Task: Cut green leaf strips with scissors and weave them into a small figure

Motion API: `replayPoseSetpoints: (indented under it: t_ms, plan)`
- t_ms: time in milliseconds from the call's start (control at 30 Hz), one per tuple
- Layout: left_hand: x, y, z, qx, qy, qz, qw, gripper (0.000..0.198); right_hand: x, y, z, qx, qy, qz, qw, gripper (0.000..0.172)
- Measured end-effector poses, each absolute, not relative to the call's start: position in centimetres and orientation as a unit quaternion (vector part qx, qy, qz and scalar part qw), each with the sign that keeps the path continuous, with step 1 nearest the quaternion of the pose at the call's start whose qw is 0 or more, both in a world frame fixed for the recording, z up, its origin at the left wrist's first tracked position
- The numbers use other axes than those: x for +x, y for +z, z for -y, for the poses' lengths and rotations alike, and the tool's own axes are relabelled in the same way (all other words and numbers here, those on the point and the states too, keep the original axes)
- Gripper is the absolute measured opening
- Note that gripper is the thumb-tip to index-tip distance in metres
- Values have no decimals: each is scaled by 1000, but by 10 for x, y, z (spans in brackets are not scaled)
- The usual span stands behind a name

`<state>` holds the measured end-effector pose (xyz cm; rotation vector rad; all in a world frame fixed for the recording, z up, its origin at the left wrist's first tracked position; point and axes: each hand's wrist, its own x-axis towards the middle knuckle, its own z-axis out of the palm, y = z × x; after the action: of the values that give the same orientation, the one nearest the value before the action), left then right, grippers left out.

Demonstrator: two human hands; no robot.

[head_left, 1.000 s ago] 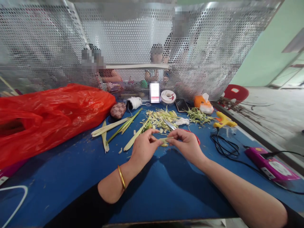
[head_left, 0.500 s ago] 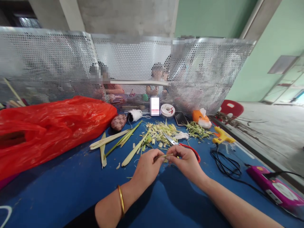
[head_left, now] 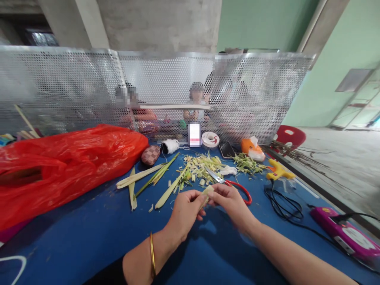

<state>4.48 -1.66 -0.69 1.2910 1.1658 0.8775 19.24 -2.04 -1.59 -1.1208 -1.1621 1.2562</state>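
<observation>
Strip (head_left: 207, 191), pinched by left hand (head_left: 184, 210) and right hand (head_left: 233, 202) together, could tear if they pull unevenly.

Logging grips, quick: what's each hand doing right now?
Left hand: closed, pinching a pale green plant strip.
Right hand: closed, holding the same strip.

Gold bangle (head_left: 152, 254), black left sleeve (head_left: 109, 272)

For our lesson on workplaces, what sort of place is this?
Probably a craft workspace, judging by the red-handled metal scissors, yellow pistol-shaped plastic glue gun and small pale-green plant cuttings in view.
</observation>
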Motion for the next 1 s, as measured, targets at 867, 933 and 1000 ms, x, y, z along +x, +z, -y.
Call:
replayPoseSetpoints:
  t_ms: [867, 933, 1000]
  plan:
    - [39, -12, 5, 539, 291, -478, 629, 21, 237, -4, -7, -491, 395, 354, 691, 35]
    - [38, -14, 5, 543, 294, -481, 623, 21, 239, -3, -7, -487, 380, 351, 704, 33]
    - [37, -14, 3, 551, 296, -487, 610, 20, 241, -2, -6, -482, 368, 348, 715, 30]
